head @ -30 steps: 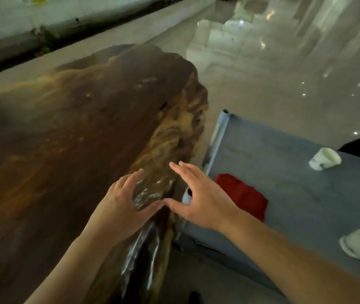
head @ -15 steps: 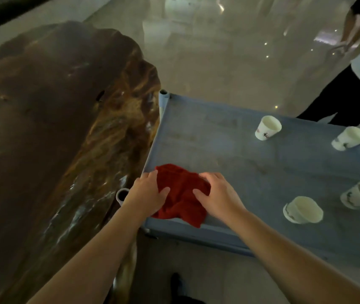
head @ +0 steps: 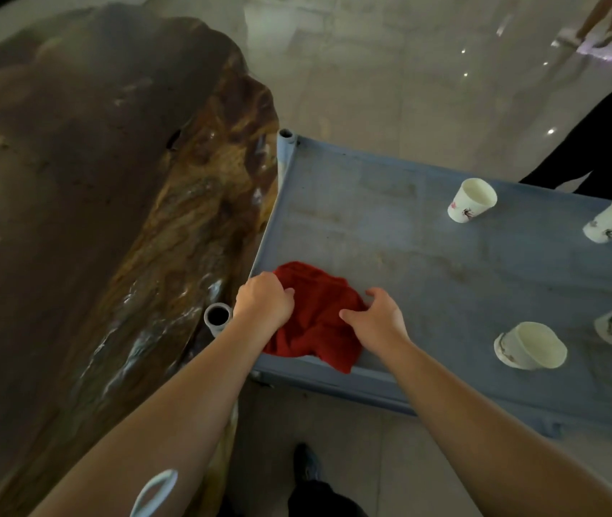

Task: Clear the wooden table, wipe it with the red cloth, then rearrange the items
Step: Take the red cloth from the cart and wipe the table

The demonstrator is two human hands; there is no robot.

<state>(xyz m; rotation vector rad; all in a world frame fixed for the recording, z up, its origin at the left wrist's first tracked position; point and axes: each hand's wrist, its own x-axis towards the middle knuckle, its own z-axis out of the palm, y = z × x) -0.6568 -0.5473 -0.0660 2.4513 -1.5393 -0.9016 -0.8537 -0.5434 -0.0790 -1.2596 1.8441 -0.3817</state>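
The red cloth [head: 315, 315] lies crumpled on the near left corner of a grey-blue side table [head: 408, 225], one edge hanging over the front rim. My left hand [head: 263, 302] is closed on the cloth's left side. On the cloth's right side my right hand [head: 375, 319] pinches the fabric with curled fingers. The big dark wooden table [head: 84, 188] fills the left of the view with nothing on its top. Several white cups with red and black drawings stand on the side table to the right, such as the cup [head: 472, 199] at the back and the cup [head: 530, 345] nearer me.
An open pipe end [head: 217, 316] marks the side table's near left corner, close against the wooden table. A person in dark trousers [head: 602, 143] stands at the far right. My shoe [head: 306, 464] shows on the pale tiled floor below.
My hands left the wooden table's edge, moved right to the red cloth and closed on it. The view swung right, bringing the cups in.
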